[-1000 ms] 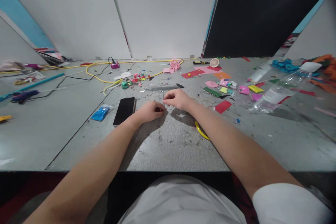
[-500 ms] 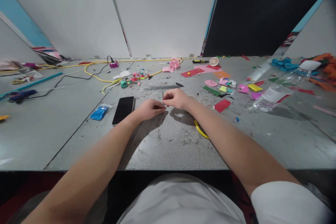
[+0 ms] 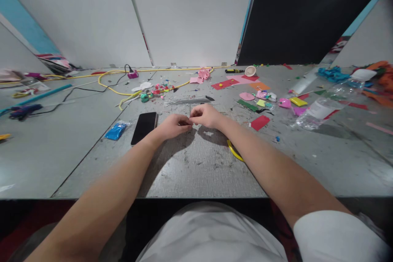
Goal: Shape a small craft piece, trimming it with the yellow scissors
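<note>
- Thin grey strand (image 3: 190, 110): upright at the right hand's fingertips, over the middle of the table (image 3: 199, 176). Too fine on my feed to tell where its lower end sits.
- Right hand (image 3: 208, 115): thumb and forefinger pinched together, apparently on the strand; other fingers curled in. I take the fingertip grip as suited to something this slim; a full fist would hide it.
- Left hand (image 3: 173, 126): fingers bent, tips nearly together, right at the other hand's tips. Can't tell if it has hold of the strand too; its own fingers block my view.
- Both hands meet at one spot. My read: one steadies, one works the same point. Can't tell which does which.
- Wire bundle (image 3: 186, 101): lies crosswise just beyond the hands, dark end to the right. Probably there to be within easy reach.
- Phone (image 3: 143, 127): flat, screen dark, left of the left hand. Blue packet (image 3: 115, 130) farther left. Both sit outside the hands' patch, likely so nothing gets knocked.
- Yellow curved piece (image 3: 235, 151): near right, partly hidden by the right forearm (image 3: 264, 163). I can't identify it.
- Red paper (image 3: 259, 122) and bottle (image 3: 319, 112): off right, apart from the fingers.
</note>
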`<move>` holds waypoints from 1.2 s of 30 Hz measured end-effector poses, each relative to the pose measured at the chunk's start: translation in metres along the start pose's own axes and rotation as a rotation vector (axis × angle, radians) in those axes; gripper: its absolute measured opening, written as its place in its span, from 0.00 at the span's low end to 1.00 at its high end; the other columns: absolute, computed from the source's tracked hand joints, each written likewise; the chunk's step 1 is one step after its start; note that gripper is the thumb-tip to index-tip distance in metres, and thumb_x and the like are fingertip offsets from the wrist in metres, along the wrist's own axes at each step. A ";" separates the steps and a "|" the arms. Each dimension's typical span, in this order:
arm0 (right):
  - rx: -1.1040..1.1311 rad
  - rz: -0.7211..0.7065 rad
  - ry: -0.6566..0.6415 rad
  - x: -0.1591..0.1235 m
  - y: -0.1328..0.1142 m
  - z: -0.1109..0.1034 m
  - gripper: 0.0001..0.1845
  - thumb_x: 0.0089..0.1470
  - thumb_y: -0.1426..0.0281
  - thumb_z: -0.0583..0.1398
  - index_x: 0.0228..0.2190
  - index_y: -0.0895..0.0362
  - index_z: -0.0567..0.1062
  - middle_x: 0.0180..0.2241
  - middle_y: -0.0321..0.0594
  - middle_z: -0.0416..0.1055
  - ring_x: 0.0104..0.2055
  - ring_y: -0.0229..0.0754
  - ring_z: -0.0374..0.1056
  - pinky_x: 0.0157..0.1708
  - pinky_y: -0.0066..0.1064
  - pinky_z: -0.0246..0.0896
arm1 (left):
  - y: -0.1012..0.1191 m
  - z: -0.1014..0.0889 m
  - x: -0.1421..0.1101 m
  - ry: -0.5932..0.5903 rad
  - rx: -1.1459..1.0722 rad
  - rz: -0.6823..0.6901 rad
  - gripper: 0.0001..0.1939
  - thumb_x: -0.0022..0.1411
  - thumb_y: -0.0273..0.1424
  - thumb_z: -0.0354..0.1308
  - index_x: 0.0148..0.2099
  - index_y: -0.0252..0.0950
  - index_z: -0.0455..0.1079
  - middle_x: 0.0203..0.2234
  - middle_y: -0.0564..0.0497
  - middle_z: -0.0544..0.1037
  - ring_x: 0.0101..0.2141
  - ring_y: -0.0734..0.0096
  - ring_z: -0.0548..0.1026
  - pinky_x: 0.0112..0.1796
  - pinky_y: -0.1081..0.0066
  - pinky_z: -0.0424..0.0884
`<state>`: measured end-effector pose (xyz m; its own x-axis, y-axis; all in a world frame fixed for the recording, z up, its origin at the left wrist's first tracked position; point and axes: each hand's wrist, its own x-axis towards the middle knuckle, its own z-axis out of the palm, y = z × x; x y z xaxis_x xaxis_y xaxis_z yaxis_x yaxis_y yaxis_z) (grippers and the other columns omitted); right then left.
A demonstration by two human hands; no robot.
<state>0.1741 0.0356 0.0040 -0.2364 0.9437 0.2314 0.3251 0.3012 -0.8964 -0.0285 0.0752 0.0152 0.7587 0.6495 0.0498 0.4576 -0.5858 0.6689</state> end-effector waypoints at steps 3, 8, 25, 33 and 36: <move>0.012 0.011 -0.002 0.000 0.000 0.000 0.09 0.44 0.64 0.65 0.26 0.57 0.75 0.23 0.34 0.72 0.27 0.36 0.65 0.29 0.29 0.58 | 0.003 0.000 -0.001 0.018 -0.002 -0.004 0.12 0.60 0.36 0.61 0.39 0.34 0.80 0.30 0.49 0.83 0.31 0.69 0.76 0.35 0.71 0.70; 0.038 0.025 -0.022 0.001 0.003 -0.001 0.08 0.43 0.66 0.65 0.27 0.57 0.75 0.23 0.33 0.72 0.26 0.36 0.65 0.28 0.28 0.57 | 0.004 0.001 -0.002 0.022 -0.020 -0.009 0.11 0.61 0.37 0.61 0.38 0.34 0.79 0.29 0.50 0.82 0.31 0.70 0.76 0.35 0.70 0.70; -0.129 0.000 0.028 0.000 -0.003 0.002 0.06 0.46 0.67 0.62 0.24 0.57 0.73 0.23 0.32 0.67 0.27 0.36 0.60 0.28 0.29 0.52 | 0.008 0.000 -0.003 0.081 -0.001 0.003 0.11 0.58 0.36 0.61 0.37 0.34 0.78 0.28 0.51 0.81 0.30 0.71 0.75 0.33 0.72 0.70; -0.098 -0.008 0.055 0.002 0.006 0.004 0.08 0.45 0.64 0.62 0.25 0.56 0.74 0.24 0.33 0.68 0.28 0.37 0.61 0.29 0.30 0.54 | 0.006 0.000 -0.003 0.120 0.011 0.002 0.13 0.60 0.39 0.61 0.35 0.34 0.78 0.27 0.51 0.81 0.29 0.71 0.74 0.31 0.72 0.67; -0.083 -0.001 0.067 0.004 0.008 0.005 0.08 0.44 0.64 0.63 0.26 0.56 0.74 0.24 0.33 0.68 0.29 0.38 0.62 0.30 0.30 0.55 | 0.005 0.000 -0.002 0.133 0.031 0.007 0.12 0.59 0.38 0.61 0.36 0.34 0.79 0.27 0.51 0.81 0.29 0.71 0.74 0.31 0.72 0.67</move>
<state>0.1712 0.0412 -0.0045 -0.1758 0.9495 0.2599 0.4005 0.3101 -0.8622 -0.0278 0.0710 0.0181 0.6943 0.7031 0.1536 0.4687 -0.6037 0.6448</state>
